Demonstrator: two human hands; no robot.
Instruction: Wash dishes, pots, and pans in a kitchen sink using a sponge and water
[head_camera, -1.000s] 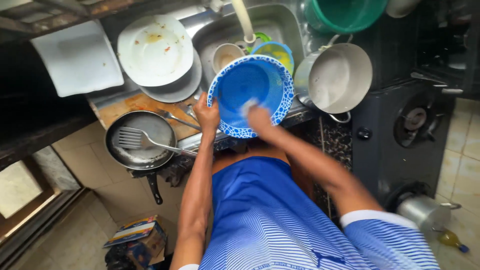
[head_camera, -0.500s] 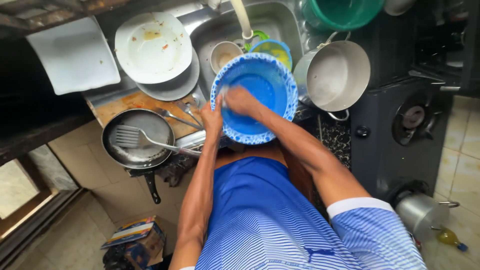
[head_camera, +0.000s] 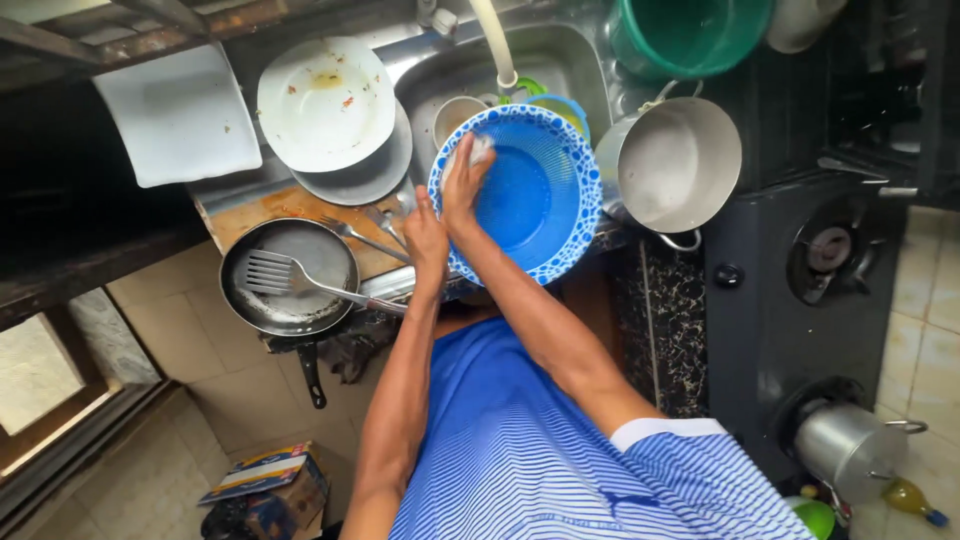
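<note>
1. The blue strainer bowl (head_camera: 525, 195) is held tilted over the front edge of the sink (head_camera: 580, 60), its open inside facing up toward the camera.
2. The left hand (head_camera: 425, 235) is clamped on the strainer bowl's near-left rim, thumb over the edge.
3. The right hand (head_camera: 462, 180) is closed over a pale scrub pad (head_camera: 480, 150), pressed against the upper-left part of the strainer bowl's rim.
4. A second ago the right hand was rubbing low in the middle of the bowl; half a second ago it had slid to the left side; now it is up at the rim. The scrubbing looks to be working outward from the base to the edge, so the inside appears largely covered.
5. Left of the strainer bowl, a dirty white plate (head_camera: 325, 100) rests on a metal plate, and a frying pan (head_camera: 288, 277) with a slotted spatula (head_camera: 300, 280) sits on the counter (head_camera: 260, 210).
6. Right of the strainer bowl stands a steel pot (head_camera: 680, 165); behind it a green bucket (head_camera: 690, 35).
</note>
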